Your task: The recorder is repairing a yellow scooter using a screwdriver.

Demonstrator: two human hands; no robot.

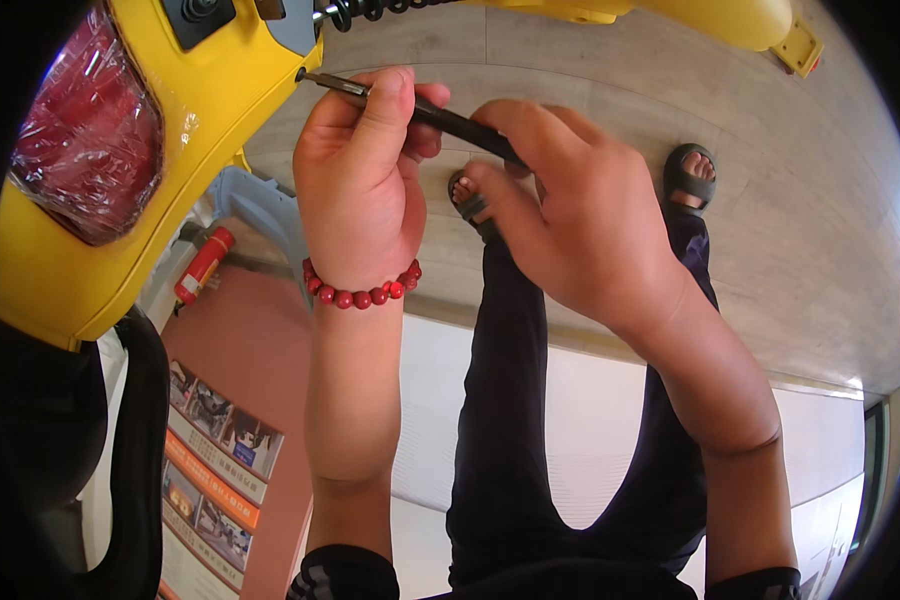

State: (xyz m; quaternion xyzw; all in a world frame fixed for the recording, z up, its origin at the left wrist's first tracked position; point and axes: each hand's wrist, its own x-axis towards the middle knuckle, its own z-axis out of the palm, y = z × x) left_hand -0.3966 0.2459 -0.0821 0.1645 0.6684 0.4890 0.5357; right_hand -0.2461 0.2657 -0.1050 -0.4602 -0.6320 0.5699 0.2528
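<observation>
A slim black screwdriver (455, 124) slants across the top middle, its metal tip at a small dark hole (301, 75) in the edge of a yellow body panel (205, 95). My left hand (358, 190) pinches its front part between thumb and fingers, close to the panel; a red bead bracelet (362, 297) circles that wrist. The rear end of the handle is in the grip of my right hand (600, 220), its thumb below and fingers over it. Whether a screw sits in the hole is too small to tell.
A red lens (90, 140) under clear film is set in the yellow panel. Above are a black coil spring (375, 8) and another yellow part (710, 20). A fire extinguisher (204, 265), a blue-grey plastic shell (260, 205) and a picture board (210, 470) stand at left.
</observation>
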